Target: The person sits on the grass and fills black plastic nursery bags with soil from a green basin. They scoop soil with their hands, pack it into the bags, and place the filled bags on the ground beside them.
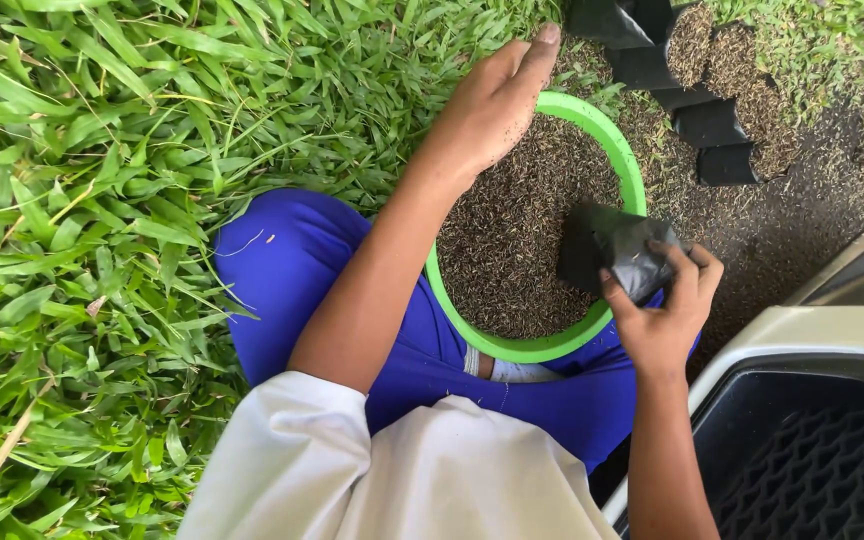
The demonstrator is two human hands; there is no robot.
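Your left hand (497,100) lies flat and open-palmed over the green basin (634,180); beside it, your right hand (664,315) grips a black bag (607,250).

Soft, even daylight, faint shadows, sharp focus, slight wide-angle stretch at edges.

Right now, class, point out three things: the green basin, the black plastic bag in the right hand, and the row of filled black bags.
green basin (620,160), head view, on its bare far-right rim.
black plastic bag (602,245), head view, on its crinkled side.
filled black bags (712,125), head view, on one bag's black wall.
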